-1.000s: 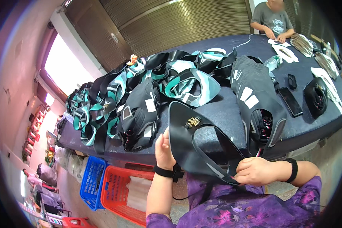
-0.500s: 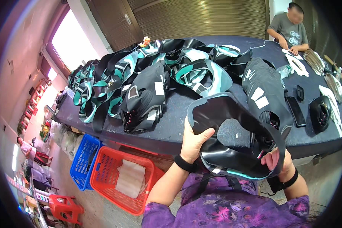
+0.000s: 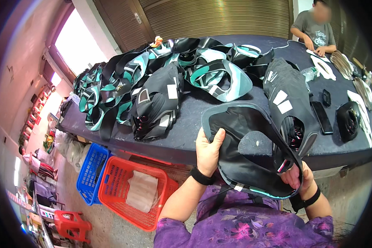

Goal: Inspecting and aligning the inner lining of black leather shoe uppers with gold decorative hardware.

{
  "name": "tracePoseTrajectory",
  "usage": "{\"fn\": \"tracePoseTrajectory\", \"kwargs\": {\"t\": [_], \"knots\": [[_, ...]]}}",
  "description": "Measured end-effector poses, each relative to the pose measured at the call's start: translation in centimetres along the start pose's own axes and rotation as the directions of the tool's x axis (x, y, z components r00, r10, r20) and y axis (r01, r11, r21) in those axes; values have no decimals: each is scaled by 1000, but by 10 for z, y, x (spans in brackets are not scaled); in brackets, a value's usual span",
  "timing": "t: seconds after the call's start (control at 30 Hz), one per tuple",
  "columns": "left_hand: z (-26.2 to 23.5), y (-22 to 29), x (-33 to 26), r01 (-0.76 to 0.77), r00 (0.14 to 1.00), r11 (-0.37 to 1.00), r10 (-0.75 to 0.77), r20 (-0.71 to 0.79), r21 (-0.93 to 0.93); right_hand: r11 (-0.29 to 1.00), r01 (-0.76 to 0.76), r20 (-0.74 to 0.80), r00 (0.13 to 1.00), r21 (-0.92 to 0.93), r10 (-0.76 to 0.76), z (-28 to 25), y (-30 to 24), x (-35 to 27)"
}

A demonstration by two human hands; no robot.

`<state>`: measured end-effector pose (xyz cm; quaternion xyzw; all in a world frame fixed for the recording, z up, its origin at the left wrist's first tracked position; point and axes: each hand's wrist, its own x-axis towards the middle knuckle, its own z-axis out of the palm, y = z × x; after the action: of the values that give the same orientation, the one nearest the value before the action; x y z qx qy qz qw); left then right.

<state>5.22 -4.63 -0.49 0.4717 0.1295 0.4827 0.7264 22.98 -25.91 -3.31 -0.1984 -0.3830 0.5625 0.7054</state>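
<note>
I hold a black, flat shaped fabric piece (image 3: pixel 252 149) with a teal edge in front of my chest, just off the near edge of the dark table (image 3: pixel 186 132). My left hand (image 3: pixel 208 151) grips its left side, thumb over the rim. My right hand (image 3: pixel 297 177) pinches its lower right corner, partly hidden behind the piece. Both wrists wear black bands. A tall stack of black pieces with white tags (image 3: pixel 289 99) stands on the table right behind it.
Piles of black and teal pieces (image 3: pixel 153 87) cover the table's left and back. A phone (image 3: pixel 321 117) and a black round object (image 3: pixel 348 120) lie at right. Another person (image 3: pixel 314 29) works at the far end. A red basket (image 3: pixel 132 192) and blue basket (image 3: pixel 91 173) stand on the floor.
I have turned and lifted the black piece from lying against the table edge to being held up and spread between both hands; my left hand shifted to its left rim.
</note>
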Motion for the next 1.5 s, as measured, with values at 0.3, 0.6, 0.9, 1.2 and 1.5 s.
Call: {"fn": "tracePoseTrajectory", "kwargs": {"t": [0.3,0.6,0.9,1.2,1.5], "knots": [[-4,15,1,-3,995,965,-23,93,264,997,-75,-94,993,-7,74,0,-2,-12],[-10,2,2,-243,968,714,224,114,657,1000,19,-180,984,23,-14,1,-1,-8],[-20,-9,6,-155,975,924,200,-97,351,998,-47,-254,966,38,55,-7,5,-6],[-32,-12,10,-205,959,489,273,75,848,994,-111,-386,917,-13,97,5,-2,21],[-68,-54,23,-628,768,14,-149,622,778,933,-35,-806,494,357,327,22,17,41]]}}
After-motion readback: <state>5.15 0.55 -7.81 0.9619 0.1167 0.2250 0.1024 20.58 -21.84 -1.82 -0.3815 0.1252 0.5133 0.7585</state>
